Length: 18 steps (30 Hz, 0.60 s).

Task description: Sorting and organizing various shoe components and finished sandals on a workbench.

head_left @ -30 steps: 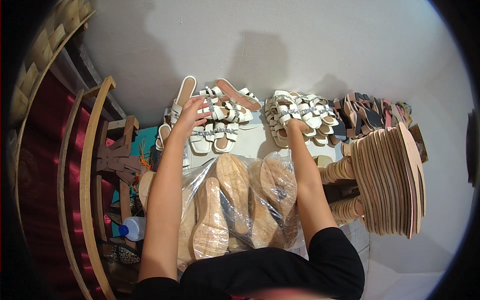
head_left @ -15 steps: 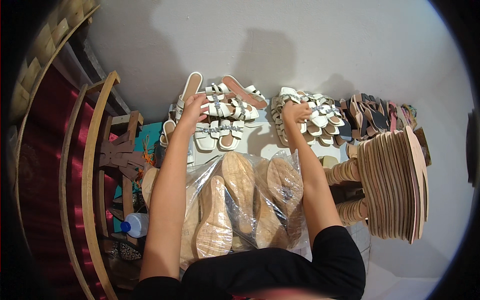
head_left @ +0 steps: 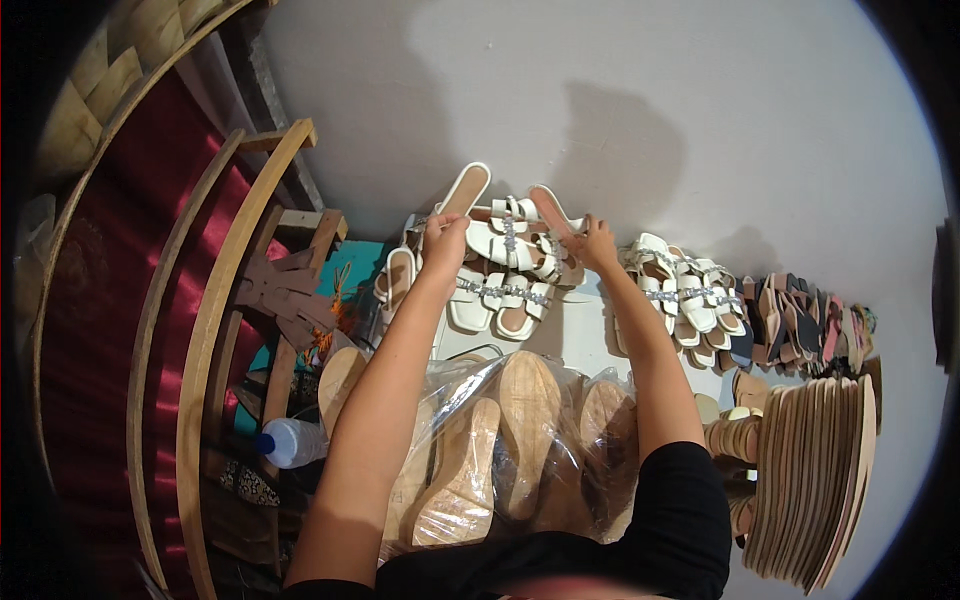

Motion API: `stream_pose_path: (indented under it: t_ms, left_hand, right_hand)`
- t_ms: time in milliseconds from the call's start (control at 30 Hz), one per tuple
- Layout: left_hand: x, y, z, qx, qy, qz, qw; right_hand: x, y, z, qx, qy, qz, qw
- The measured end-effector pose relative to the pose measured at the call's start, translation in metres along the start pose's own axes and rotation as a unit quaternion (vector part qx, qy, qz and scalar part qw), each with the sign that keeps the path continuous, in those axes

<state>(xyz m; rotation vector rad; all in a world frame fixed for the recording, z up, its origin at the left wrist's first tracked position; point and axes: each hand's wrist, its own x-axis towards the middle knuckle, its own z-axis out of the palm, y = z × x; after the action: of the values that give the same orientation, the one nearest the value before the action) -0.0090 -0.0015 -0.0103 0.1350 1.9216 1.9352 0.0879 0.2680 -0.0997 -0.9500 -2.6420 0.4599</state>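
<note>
My left hand (head_left: 443,238) grips the left end of a pile of white strappy sandals (head_left: 505,268) with beaded straps, leaning against the white wall. My right hand (head_left: 592,243) pinches the pink-lined sole of a sandal (head_left: 552,209) at the pile's right end. Both forearms reach forward over a clear plastic bag of cork wedge soles (head_left: 500,450) on my lap.
A second pile of white sandals (head_left: 682,295) lies to the right, then dark and pink sandals (head_left: 805,325). A stack of tan insoles (head_left: 812,470) stands at right. On the left are a wooden frame (head_left: 215,330), red cloth (head_left: 95,300) and a plastic bottle (head_left: 292,442).
My right hand has left the right-hand sandal pile and moved left to the middle pile. My left hand stays on that pile. The view has shifted slightly.
</note>
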Motion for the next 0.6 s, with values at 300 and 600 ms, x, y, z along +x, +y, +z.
stream_pose_path:
  t_ms: [300,600]
  left_hand:
    - [-0.003,0.005,-0.001,-0.009,-0.051,-0.046,0.998]
    - [-0.005,0.008,0.003,-0.005,-0.044,-0.04,0.998]
  right_hand:
    - [-0.011,-0.013,0.003,-0.068,0.08,-0.023,0.994]
    - [-0.007,-0.023,-0.04,0.105,0.169,-0.183,0.963]
